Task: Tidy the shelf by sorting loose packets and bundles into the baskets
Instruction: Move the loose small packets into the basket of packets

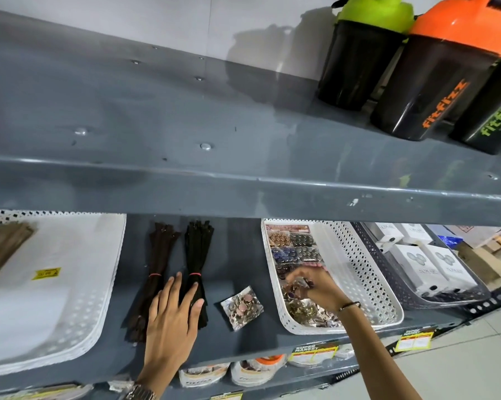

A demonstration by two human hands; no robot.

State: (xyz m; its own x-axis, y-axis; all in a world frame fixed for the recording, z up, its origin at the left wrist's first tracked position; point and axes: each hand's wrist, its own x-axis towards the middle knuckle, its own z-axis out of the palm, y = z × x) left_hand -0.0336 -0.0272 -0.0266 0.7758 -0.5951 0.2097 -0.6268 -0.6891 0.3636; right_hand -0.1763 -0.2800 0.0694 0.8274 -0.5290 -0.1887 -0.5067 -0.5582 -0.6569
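Observation:
Two dark bundles tied with red bands lie on the grey shelf: a brown bundle [154, 267] and a black bundle [198, 249]. My left hand [172, 316] rests flat between them, its fingers spread over the black bundle's lower end. A loose clear packet of buttons [242, 308] lies on the shelf to the right. My right hand [315, 287] is inside the white perforated basket [356, 269], pinching a packet of buttons [299, 282] above several other packets. A wide white basket [79, 284] at left holds a brown bundle [3, 246].
A dark perforated basket [387, 269] with white boxes stands at the right. On the upper shelf [214, 180] stand black shaker bottles [434, 82] with orange and green lids. Price tags [315, 352] hang on the shelf's front edge, with packaged goods below.

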